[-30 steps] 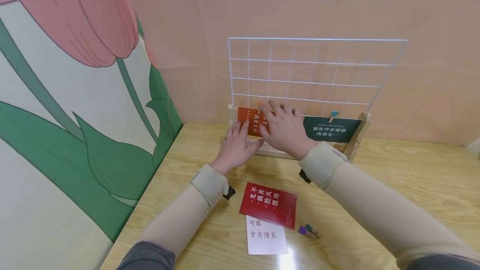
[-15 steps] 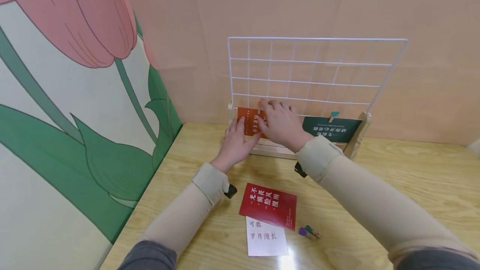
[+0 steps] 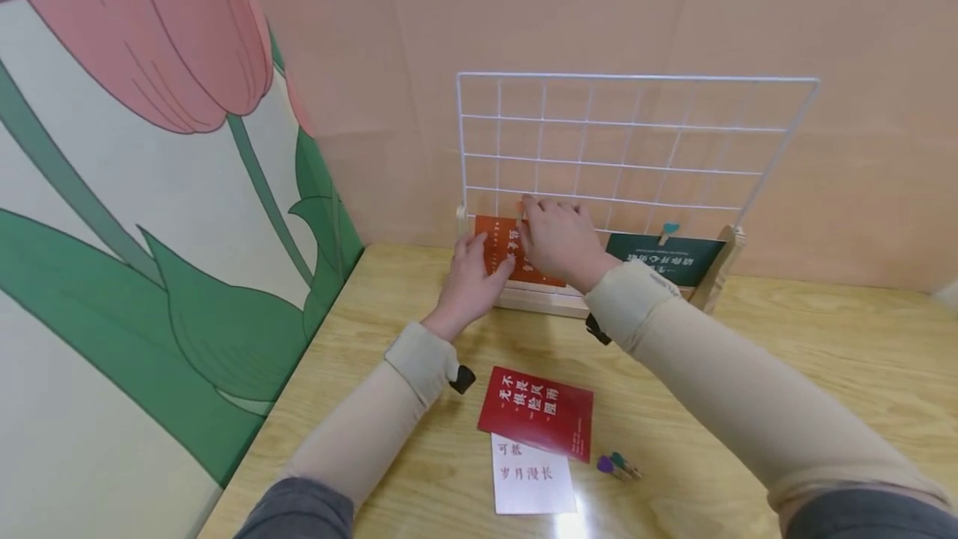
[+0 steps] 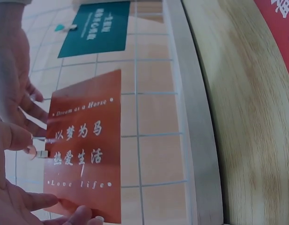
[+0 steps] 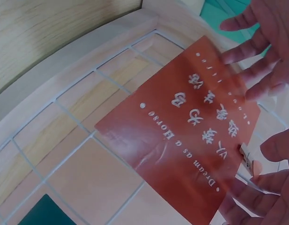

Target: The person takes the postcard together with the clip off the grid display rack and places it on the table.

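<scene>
An orange-red card (image 3: 497,246) with white writing leans against the white wire grid (image 3: 636,76). A small wooden clothespin (image 5: 246,159) with an orange tip sits on its upper edge. My left hand (image 3: 467,277) is at the card's left end, fingers extended with tips over its edge. My right hand (image 3: 561,241) reaches over the upper edge beside the clothespin; in the right wrist view its thumb stands apart from the clothespin and some fingertips pass behind the card. Farther right on the grid, a dark green card (image 3: 684,260) hangs from a teal-topped clothespin (image 3: 668,231).
The grid stands in a wooden base (image 3: 539,301) on a wood-grain table (image 3: 823,373). Nearer lie a red card (image 3: 535,414), a white card (image 3: 533,485) partly under it, and two clothespins (image 3: 619,466) with purple and green tips. A tulip-painted wall (image 3: 142,181) rises at left.
My right hand has moved slightly left and its fingers have drawn together; more of the orange-red card's lower right now shows. My left hand has shifted only a little.
</scene>
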A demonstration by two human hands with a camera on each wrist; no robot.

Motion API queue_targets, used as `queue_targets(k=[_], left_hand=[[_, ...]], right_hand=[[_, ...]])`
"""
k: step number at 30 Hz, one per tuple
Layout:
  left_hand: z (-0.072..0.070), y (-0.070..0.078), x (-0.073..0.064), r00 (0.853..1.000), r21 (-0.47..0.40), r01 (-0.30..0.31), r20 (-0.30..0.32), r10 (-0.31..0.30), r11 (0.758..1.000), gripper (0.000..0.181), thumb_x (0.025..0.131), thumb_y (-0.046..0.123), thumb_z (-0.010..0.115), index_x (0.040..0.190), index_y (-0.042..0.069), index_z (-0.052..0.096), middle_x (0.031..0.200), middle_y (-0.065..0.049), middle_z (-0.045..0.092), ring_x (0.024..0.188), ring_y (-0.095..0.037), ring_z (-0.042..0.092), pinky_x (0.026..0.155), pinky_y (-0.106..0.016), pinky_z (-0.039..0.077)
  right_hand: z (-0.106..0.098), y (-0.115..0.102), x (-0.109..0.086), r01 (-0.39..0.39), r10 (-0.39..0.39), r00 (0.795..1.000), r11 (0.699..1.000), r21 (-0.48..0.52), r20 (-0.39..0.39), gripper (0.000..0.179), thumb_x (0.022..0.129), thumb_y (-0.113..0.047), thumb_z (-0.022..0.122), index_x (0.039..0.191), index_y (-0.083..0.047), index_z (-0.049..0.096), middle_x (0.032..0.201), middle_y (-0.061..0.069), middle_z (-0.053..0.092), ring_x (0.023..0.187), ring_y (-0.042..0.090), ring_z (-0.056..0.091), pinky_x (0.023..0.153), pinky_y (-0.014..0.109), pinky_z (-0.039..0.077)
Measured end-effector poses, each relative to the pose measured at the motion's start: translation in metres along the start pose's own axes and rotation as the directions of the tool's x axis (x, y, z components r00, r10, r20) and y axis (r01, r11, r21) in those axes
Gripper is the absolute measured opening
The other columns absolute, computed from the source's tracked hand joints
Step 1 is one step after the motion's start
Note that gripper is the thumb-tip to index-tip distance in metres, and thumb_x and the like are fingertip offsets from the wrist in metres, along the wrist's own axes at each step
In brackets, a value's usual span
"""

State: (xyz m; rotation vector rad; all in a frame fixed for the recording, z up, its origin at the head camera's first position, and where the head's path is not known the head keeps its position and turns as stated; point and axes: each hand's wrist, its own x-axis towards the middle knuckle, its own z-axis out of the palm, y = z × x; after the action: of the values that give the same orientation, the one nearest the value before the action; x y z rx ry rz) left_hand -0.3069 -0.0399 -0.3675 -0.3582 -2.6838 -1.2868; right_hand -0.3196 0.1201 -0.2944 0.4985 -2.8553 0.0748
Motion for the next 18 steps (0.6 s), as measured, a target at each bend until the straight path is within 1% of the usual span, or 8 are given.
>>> queue_targets(k=[3, 7, 12, 16, 18], left_hand=[[-0.001, -0.0027, 0.0008, 1.0, -0.026, -0.01, -0.028, 0.009, 1.0, 0.068, 0.104, 0.036, 0.058, 0.156, -0.002, 0.037, 0.16, -0.024, 0.029, 0.141, -0.04, 0.041, 0.114, -0.052, 0.038], [-0.0019, -0.0042, 0.0027, 0.998, -0.056, -0.019, -0.059, 0.016, 0.998, 0.063, 0.103, 0.031, 0.06, 0.153, -0.002, 0.041, 0.158, -0.022, 0.033, 0.132, -0.038, 0.05, 0.109, -0.05, 0.044], [-0.0033, -0.0058, 0.0046, 0.997, -0.09, -0.022, -0.078, 0.015, 0.996, 0.058, 0.102, 0.026, 0.062, 0.15, -0.002, 0.045, 0.156, -0.021, 0.035, 0.123, -0.035, 0.055, 0.103, -0.046, 0.049], [-0.0055, -0.0059, 0.0047, 0.996, -0.137, -0.019, -0.09, 0.006, 0.99, 0.051, 0.101, 0.022, 0.062, 0.145, -0.001, 0.05, 0.144, -0.018, 0.045, 0.112, -0.03, 0.057, 0.091, -0.041, 0.053], [-0.0067, -0.0059, 0.0052, 0.995, -0.156, -0.018, -0.098, 0.003, 0.988, 0.048, 0.101, 0.021, 0.062, 0.143, 0.0, 0.052, 0.135, -0.016, 0.05, 0.11, -0.029, 0.057, 0.088, -0.039, 0.053]], right_hand=[[0.0012, 0.0003, 0.0028, -0.005, 0.005, 1.0, 1.0, 0.003, -0.002, 0.053, 0.107, -0.03, 0.052, 0.151, 0.001, 0.046, 0.138, 0.024, 0.061, 0.123, 0.042, 0.06, 0.101, 0.059, 0.043], [0.0007, 0.0007, 0.0045, -0.022, 0.022, 1.0, 0.999, 0.024, -0.006, 0.049, 0.107, -0.029, 0.051, 0.147, -0.001, 0.05, 0.127, 0.021, 0.067, 0.114, 0.039, 0.065, 0.099, 0.058, 0.044], [0.0015, 0.002, 0.0048, -0.032, 0.035, 0.998, 0.998, 0.062, -0.043, 0.043, 0.108, -0.029, 0.052, 0.142, -0.004, 0.057, 0.109, 0.015, 0.074, 0.1, 0.033, 0.07, 0.096, 0.056, 0.047], [0.0038, 0.0053, 0.0053, -0.028, 0.037, 0.995, 0.994, 0.102, -0.088, 0.038, 0.109, -0.03, 0.052, 0.136, -0.006, 0.061, 0.095, 0.01, 0.074, 0.089, 0.03, 0.072, 0.097, 0.057, 0.047], [0.0041, 0.0074, 0.006, -0.033, 0.047, 0.994, 0.989, 0.141, -0.096, 0.034, 0.109, -0.03, 0.053, 0.131, -0.006, 0.063, 0.091, 0.008, 0.074, 0.087, 0.03, 0.071, 0.101, 0.06, 0.044]])
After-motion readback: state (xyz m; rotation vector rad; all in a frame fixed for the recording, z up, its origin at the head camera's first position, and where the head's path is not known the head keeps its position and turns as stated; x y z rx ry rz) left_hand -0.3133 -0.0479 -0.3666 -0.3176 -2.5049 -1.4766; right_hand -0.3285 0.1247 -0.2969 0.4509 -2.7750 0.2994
